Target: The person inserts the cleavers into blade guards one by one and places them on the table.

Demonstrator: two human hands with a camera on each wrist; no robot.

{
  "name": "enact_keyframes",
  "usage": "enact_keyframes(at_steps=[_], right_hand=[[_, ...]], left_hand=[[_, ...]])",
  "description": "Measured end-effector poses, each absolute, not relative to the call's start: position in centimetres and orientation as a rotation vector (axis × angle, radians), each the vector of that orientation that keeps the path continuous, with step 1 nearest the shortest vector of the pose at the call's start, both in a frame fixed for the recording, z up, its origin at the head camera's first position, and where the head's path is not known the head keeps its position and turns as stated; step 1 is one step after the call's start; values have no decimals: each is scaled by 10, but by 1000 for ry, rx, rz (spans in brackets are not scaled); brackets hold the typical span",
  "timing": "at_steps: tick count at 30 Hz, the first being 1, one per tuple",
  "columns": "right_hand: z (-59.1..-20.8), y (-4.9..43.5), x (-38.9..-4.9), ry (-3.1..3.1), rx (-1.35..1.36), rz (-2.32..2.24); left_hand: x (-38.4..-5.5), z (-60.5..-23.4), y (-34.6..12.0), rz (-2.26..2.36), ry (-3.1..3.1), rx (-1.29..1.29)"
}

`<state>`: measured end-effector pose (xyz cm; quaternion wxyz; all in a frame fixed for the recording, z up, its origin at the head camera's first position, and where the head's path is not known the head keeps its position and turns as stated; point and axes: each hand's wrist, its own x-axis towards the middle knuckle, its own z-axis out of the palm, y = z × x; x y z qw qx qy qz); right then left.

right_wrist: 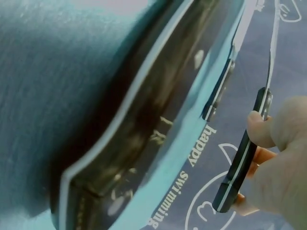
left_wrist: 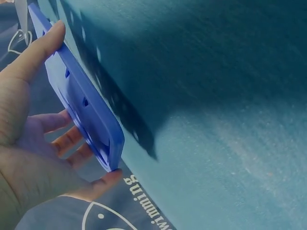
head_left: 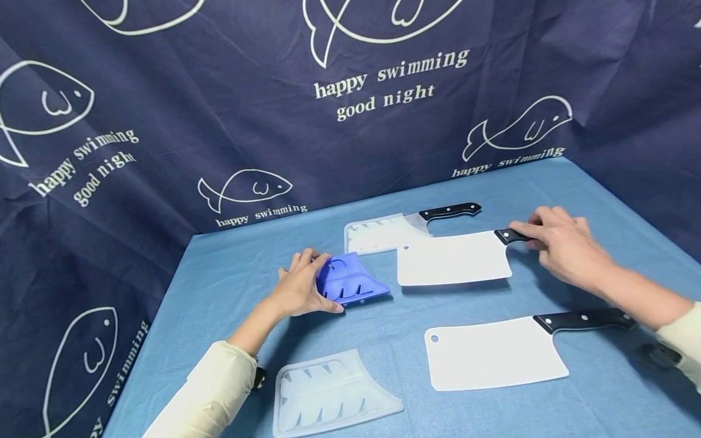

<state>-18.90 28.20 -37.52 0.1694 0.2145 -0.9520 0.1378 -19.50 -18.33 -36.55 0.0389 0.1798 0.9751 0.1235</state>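
Observation:
My left hand (head_left: pixel 303 285) grips a blue plastic blade cover (head_left: pixel 347 283) by its left end, thumb on the near edge and fingers at the far edge. In the left wrist view the cover (left_wrist: pixel 86 96) is tilted, and its shadow falls on the cloth. My right hand (head_left: pixel 569 243) holds a cleaver (head_left: pixel 454 260) with a white-looking blade by its black handle. The blade points left toward the cover's narrow tip, a small gap apart, and hangs above the cloth. The right wrist view shows fingers and thumb around the handle (right_wrist: pixel 240 163).
A second cleaver (head_left: pixel 493 356) lies at the near right. A translucent white blade cover (head_left: pixel 334 389) lies at the near left. Toward the back rests a black-handled knife (head_left: pixel 449 211) with its blade in another translucent cover (head_left: pixel 372 234). A dark blue curtain (head_left: pixel 383 152) borders the blue-clothed table (head_left: pixel 219 292).

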Motion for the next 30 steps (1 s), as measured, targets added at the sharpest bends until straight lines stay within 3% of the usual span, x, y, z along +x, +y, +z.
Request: enact_keyframes(at_steps=[30], right_hand=[[-359, 286, -174, -2465, 530, 423]], left_hand=[[-182, -354, -179, 326, 3341, 745]])
